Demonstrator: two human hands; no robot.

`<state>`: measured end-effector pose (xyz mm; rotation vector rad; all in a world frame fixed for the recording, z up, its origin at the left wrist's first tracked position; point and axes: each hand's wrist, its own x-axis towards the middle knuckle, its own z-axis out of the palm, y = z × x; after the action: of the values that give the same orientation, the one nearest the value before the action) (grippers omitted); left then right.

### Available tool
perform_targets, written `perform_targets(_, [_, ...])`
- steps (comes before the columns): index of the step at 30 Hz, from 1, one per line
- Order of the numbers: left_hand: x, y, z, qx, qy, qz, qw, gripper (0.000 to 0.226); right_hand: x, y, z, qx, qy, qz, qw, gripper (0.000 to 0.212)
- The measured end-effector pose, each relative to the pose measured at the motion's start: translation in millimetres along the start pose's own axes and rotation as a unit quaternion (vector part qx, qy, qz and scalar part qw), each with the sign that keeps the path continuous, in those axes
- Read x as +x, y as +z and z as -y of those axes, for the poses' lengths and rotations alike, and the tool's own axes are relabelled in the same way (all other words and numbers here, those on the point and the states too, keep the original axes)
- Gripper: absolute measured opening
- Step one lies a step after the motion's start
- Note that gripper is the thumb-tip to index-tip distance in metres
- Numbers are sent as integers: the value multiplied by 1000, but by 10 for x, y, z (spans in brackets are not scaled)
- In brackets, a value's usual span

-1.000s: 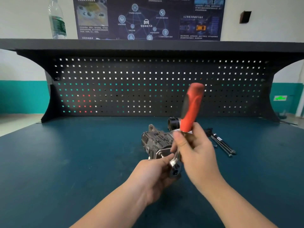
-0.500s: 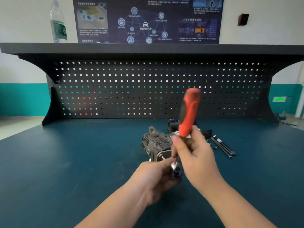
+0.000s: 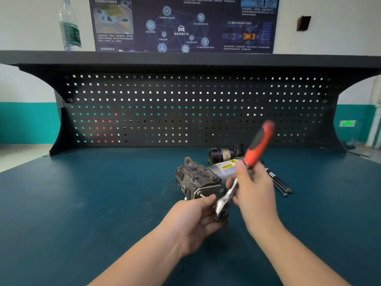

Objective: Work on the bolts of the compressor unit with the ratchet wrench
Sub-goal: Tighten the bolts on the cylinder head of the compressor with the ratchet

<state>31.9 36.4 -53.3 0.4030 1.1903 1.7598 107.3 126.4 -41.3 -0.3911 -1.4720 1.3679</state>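
The compressor unit, dark cast metal with a silver motor can and a yellow label, lies on the blue bench mid-frame. One bolt sticks out of its near end plate. My right hand grips the ratchet wrench low on its red and black handle, which leans up to the right and is blurred. The chrome ratchet head with a dark socket sits at the unit's near end. My left hand curls its fingers round that head and socket. What the socket sits on is hidden by my fingers.
A black and silver cylindrical part lies behind the unit. Long dark bolts lie on the bench to the right. A black pegboard closes the back, with a shelf above carrying a water bottle.
The wrench handle has swung from nearly upright over to the right, pivoting about its head. My right hand moved with it. My left hand stayed at the head.
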Motion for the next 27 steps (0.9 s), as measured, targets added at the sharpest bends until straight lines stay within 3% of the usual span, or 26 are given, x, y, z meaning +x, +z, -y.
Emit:
perform_targets(1, [-5, -2, 6, 6, 6, 1, 1000, 12, -46, 14, 47, -67, -112, 65, 989, 13])
perform_targets(3, [-14, -11, 9, 29, 12, 13, 999, 19, -132, 42, 50, -174, -278, 176, 928, 5])
perform_targets(5, [-12, -23, 7, 38, 11, 16, 999, 25, -188, 84, 24, -217, -331, 185, 900, 2])
perform_targets(7, [-17, -18, 1, 24, 1, 11, 1000, 17, -155, 95, 36, -176, -263, 112, 942, 7])
perform_targets(8, [-22, -8, -9, 14, -4, 7, 1000, 13, -103, 86, 28, -139, -189, 53, 971, 12])
perform_targets(10, [-15, 4, -17, 0, -11, 1, 1000, 11, 29, 30, -31, -17, 44, -61, 997, 18])
perform_targets(12, [-8, 6, -19, -3, -9, 4, 1000, 12, 99, -29, -122, 152, 259, -118, 946, 23])
perform_targets(13, [-5, 11, -20, -3, -8, 4, 1000, 12, 103, -46, -154, 202, 308, -129, 921, 25])
perform_targets(14, [-2, 12, -18, -3, -8, 4, 1000, 12, 92, -44, -155, 216, 319, -126, 914, 26])
perform_targets(15, [-1, 13, -17, -4, -8, 3, 1000, 12, 81, -49, -145, 198, 288, -108, 931, 24])
perform_targets(18, [-5, 8, -10, 1, 1, 5, 1000, 12, 26, -21, -7, 48, 16, 15, 999, 15])
perform_targets(20, [-11, -2, -2, 18, 10, 8, 1000, 14, -50, 8, 91, -51, -138, 145, 978, 3])
perform_targets(22, [-19, -10, 2, 31, 10, 6, 999, 20, -125, 43, 96, -126, -217, 201, 947, 8])
perform_targets(25, [-17, -8, -13, 19, 5, 5, 1000, 19, -85, 54, 70, -128, -172, 90, 973, 9])
perform_targets(27, [-4, 3, -17, 10, 1, 2, 1000, 13, 32, 16, -7, -51, 3, -27, 998, 18])
